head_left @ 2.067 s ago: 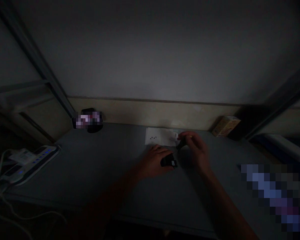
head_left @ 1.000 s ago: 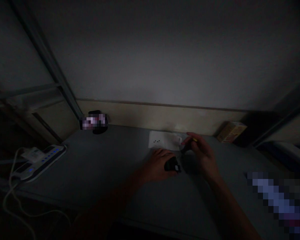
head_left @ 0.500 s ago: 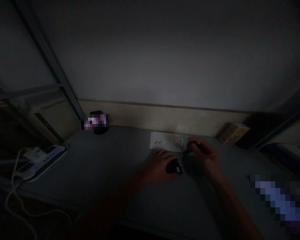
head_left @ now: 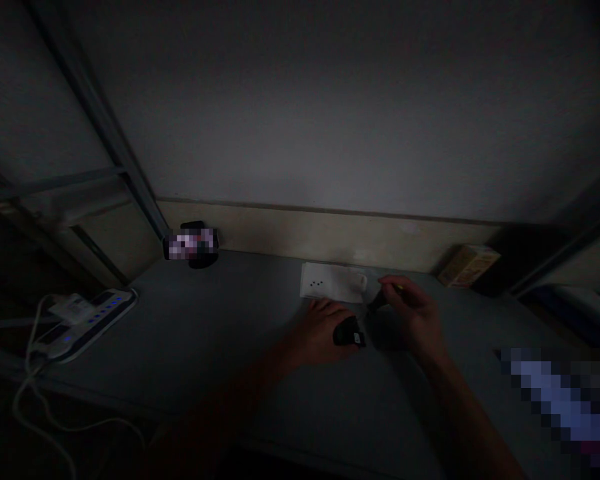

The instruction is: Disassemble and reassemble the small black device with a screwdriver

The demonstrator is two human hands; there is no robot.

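Note:
My left hand (head_left: 325, 331) is closed around a small black device (head_left: 347, 332) with a pale square on its right end, held at the desk top. Its exact kind is too dark to make out. In my right hand (head_left: 414, 313) is a slim dark screwdriver (head_left: 379, 301) with a bit of yellow near the grip's end; its thin tip points left and down toward the device. Whether the tip touches it, I cannot tell. Just behind both hands lies a white sheet of paper (head_left: 333, 281), with several tiny dark pieces (head_left: 316, 284) on its left part.
On the grey desk (head_left: 220, 320), a phone (head_left: 190, 244) leans on a stand at the back left. A white power strip (head_left: 93, 323) with cables lies at the left edge. At the back right is a small box (head_left: 469, 265); a blurred bluish object (head_left: 555, 397) lies at right.
The black device has turned slightly in my left hand. My right hand and the screwdriver have shifted a little to the right, showing more of the paper's right edge.

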